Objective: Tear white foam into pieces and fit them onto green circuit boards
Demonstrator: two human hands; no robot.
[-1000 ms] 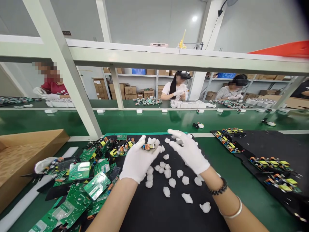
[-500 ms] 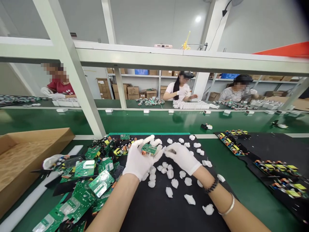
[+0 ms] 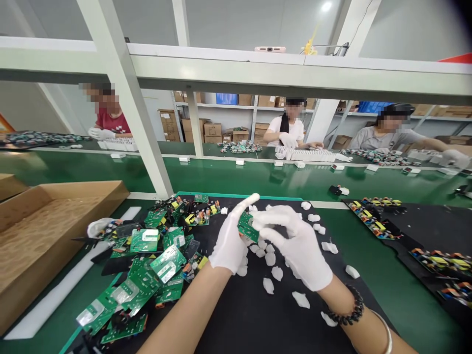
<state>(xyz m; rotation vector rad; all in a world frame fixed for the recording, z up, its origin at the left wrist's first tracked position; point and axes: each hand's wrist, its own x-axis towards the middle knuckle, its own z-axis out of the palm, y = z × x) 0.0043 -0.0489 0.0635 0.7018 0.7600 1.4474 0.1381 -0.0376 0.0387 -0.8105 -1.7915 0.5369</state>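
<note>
My gloved left hand (image 3: 230, 241) is closed around a small green circuit board (image 3: 246, 226), its index finger stretched upward. The gloved right hand (image 3: 300, 246) has its fingers bent against the board's right side. A small pale patch shows on the board by those fingertips; whether they pinch something is hidden. Below and around both hands, several white putty-like lumps (image 3: 277, 273) lie on a black mat (image 3: 250, 319). To the left is a heap of green circuit boards (image 3: 167, 264) with yellow and orange components.
A cardboard tray (image 3: 59, 231) stands at the far left beside a white strip (image 3: 62, 290). More boards (image 3: 372, 221) lie in rows on the right. A frame post (image 3: 147, 147) rises ahead. Beyond the green conveyor (image 3: 236, 179), three people work at another bench.
My right hand has moved from beside the left thumb onto the circuit board. The left hand has turned the board more upright. The camera view has shifted left and down.
</note>
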